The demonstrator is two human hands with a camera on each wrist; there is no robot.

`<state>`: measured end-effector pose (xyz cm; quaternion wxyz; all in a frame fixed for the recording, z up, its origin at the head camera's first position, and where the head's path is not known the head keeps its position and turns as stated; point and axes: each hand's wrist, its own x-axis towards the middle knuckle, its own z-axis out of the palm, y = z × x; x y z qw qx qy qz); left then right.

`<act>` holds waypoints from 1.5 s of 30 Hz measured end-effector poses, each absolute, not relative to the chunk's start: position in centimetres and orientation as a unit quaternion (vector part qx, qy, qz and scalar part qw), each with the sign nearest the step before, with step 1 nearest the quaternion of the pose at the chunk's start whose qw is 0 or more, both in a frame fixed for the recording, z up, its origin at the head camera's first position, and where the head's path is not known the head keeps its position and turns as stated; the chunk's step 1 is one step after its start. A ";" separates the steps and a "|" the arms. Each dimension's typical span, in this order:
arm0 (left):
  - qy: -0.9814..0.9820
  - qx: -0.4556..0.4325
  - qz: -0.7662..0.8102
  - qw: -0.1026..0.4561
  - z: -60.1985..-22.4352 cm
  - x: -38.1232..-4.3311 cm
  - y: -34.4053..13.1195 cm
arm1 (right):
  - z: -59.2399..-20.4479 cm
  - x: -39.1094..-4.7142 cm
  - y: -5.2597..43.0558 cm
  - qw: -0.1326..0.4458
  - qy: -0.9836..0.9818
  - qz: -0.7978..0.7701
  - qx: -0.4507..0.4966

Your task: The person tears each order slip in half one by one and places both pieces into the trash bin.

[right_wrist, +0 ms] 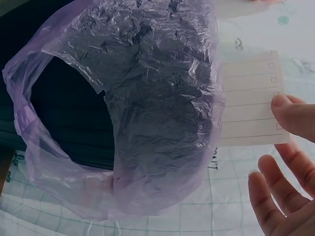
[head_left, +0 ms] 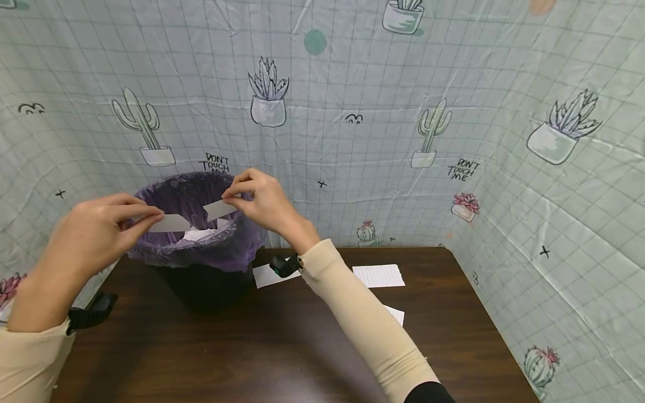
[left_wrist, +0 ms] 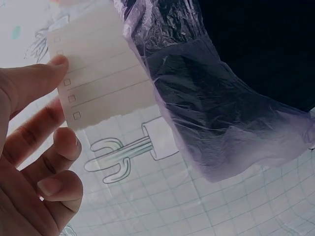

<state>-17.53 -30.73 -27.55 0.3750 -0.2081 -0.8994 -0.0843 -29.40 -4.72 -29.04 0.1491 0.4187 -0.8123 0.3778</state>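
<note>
My left hand (head_left: 96,229) pinches a strip of paper (head_left: 172,223) between thumb and fingers at the left rim of a black trash bin (head_left: 201,288). Lines, small checkboxes and a ragged torn edge show on this left paper strip (left_wrist: 103,73) in the left wrist view. Over the right side of the bin, my right hand (head_left: 267,207) pinches a second strip of paper (head_left: 216,210). Ruled lines and checkboxes mark that strip (right_wrist: 251,105) too in the right wrist view. A thin purple bag (head_left: 232,249) lines the bin and folds over its rim. White paper (head_left: 198,234) lies inside.
The bin stands at the back left of a dark wooden table (head_left: 242,347). A torn paper piece (head_left: 269,276) lies beside it, a lined piece (head_left: 380,276) farther right, and another piece (head_left: 396,314) partly behind my right sleeve. A patterned curtain (head_left: 322,140) encloses the back and sides.
</note>
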 end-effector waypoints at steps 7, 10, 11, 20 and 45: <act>-0.909 -0.208 -0.073 0.354 -27.3 -17.8 -30.5 | -28.8 -29.5 -4.9 0.144 -0.821 0.359 0.419; -0.914 -0.206 -0.075 0.342 -27.5 -17.7 -30.5 | -28.9 -29.4 -5.0 0.138 -0.824 0.349 0.425; -0.914 -0.206 -0.076 0.340 -27.6 -17.7 -30.6 | -29.0 -29.4 -5.0 0.136 -0.825 0.346 0.426; -0.908 -0.211 -0.098 0.348 -28.3 -18.1 -30.9 | -29.8 -29.3 -5.2 0.133 -0.834 0.329 0.422; -0.902 -0.224 -0.094 0.357 -28.6 -18.1 -30.7 | -30.6 -29.1 -5.3 0.133 -0.817 0.355 0.435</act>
